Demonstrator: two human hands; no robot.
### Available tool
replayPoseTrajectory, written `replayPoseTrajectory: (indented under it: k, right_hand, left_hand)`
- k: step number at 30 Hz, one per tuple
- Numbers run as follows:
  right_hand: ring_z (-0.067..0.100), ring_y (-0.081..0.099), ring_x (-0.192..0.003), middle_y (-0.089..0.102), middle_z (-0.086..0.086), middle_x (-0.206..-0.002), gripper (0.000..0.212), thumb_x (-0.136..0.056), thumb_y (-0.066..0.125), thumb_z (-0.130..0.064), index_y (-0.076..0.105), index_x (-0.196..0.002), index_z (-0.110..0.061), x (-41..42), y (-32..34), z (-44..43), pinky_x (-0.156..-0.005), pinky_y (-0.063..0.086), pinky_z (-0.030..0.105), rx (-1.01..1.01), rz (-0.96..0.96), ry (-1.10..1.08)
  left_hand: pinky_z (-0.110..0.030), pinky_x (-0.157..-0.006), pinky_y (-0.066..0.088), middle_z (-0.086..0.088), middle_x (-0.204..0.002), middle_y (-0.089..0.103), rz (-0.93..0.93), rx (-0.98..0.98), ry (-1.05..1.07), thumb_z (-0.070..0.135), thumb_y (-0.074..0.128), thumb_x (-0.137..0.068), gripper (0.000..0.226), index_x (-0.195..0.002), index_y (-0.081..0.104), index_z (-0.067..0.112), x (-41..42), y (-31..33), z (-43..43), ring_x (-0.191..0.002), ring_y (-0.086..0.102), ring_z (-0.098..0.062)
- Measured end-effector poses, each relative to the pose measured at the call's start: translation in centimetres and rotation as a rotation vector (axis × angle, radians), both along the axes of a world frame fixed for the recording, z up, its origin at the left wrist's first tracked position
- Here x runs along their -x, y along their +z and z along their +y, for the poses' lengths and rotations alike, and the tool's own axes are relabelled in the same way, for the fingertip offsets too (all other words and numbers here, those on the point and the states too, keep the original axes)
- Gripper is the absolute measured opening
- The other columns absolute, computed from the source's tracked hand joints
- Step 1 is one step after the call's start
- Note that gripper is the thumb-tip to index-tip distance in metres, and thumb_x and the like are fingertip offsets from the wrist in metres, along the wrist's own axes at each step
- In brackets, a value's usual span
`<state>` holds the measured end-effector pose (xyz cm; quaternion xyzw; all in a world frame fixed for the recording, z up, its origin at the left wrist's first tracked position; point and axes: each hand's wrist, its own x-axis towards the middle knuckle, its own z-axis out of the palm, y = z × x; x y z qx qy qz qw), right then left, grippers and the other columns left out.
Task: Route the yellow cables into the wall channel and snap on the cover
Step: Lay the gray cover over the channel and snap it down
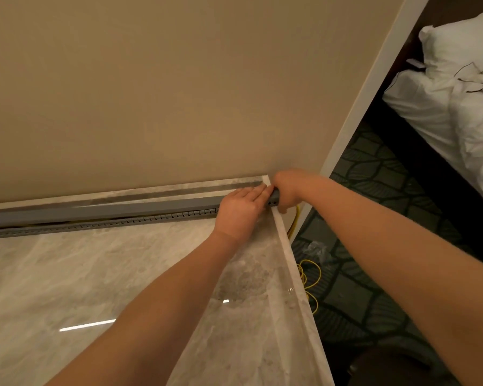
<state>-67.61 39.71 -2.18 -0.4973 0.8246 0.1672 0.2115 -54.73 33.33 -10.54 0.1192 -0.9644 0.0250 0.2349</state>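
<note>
Along the back edge of the marble counter (67, 274), right where it met the beige wall (151, 79), a grey channel (81, 225) ran from the left edge toward the right corner, its toothed front side showing. A grey cover (109, 211) sat tilted over it, not fully seated on the left, with a thin bit of yellow cable (76, 219) peeking through the gap. Near the back right corner, the left hand (239, 211) lay flat on top of the cover, fingers stretched out and pressed together, not wrapped around anything. Just beside it, the right hand (289, 190) was curled around the very end of the cover at the counter's corner. More yellow cables dropped off the right edge and lay in loose loops (310, 280) on the dark patterned carpet (360, 274). A white bed (457, 93) was way off to the right.
</note>
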Motion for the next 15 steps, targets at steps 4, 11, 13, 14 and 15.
replayPoseTrajectory:
  k: [4, 11, 13, 14, 15]
  right_hand:
    - [0.022, 0.061, -0.079, 0.065, 0.006, -0.091, 0.043, -0.073, 0.08, -0.021, 0.067, -0.11, -0.006, 0.1, -1.2, -0.1, -0.071, 0.049, 0.03, -0.121, -0.108, -0.1]
    - [0.023, 0.054, -0.071, 0.048, 0.0, -0.064, 0.019, -0.079, 0.074, -0.021, 0.056, -0.081, -0.014, 0.5, -2.5, 0.9, -0.063, 0.041, 0.03, 0.072, -0.069, -0.075]
    - [0.023, 0.054, -0.071, 0.048, 0.0, -0.065, 0.014, -0.082, 0.068, -0.018, 0.055, -0.081, -0.013, 0.5, -2.6, 1.1, -0.06, 0.041, 0.029, 0.095, -0.046, -0.067]
    - [0.023, 0.054, -0.07, 0.047, 0.001, -0.065, 0.011, -0.083, 0.065, -0.017, 0.055, -0.081, -0.012, 0.5, -2.6, 1.2, -0.059, 0.041, 0.029, 0.101, -0.037, -0.061]
    - [0.024, 0.054, -0.071, 0.047, 0.001, -0.065, 0.009, -0.083, 0.063, -0.015, 0.054, -0.081, -0.012, 0.4, -2.7, 1.3, -0.059, 0.042, 0.029, 0.109, -0.027, -0.055]
  left_hand:
    - [-0.027, -0.058, 0.056, -0.001, -0.095, 0.077, 0.016, 0.014, -0.025, 0.019, 0.09, -0.059, 0.051, -0.108, 0.075, 0.014, -0.3, 0.5, 0.1, -0.073, 0.074, -0.021]
    - [-0.031, -0.061, 0.038, -0.007, -0.105, 0.067, -0.444, -0.019, 0.093, 0.035, 0.055, -0.091, 0.033, -0.114, 0.053, 0.011, 1.8, 4.0, 0.0, -0.09, 0.066, -0.03]
    - [-0.032, -0.06, 0.038, -0.008, -0.105, 0.068, -0.483, 0.016, 0.081, 0.034, 0.05, -0.093, 0.033, -0.116, 0.051, 0.01, 2.0, 4.1, 0.1, -0.09, 0.066, -0.031]
    - [-0.032, -0.06, 0.038, -0.009, -0.105, 0.067, -0.481, 0.031, 0.071, 0.033, 0.05, -0.094, 0.034, -0.118, 0.05, 0.009, 1.9, 4.0, 0.1, -0.09, 0.067, -0.031]
    - [-0.032, -0.06, 0.038, -0.009, -0.105, 0.067, -0.479, 0.046, 0.058, 0.033, 0.049, -0.095, 0.036, -0.12, 0.048, 0.008, 1.8, 3.8, 0.0, -0.09, 0.066, -0.032]
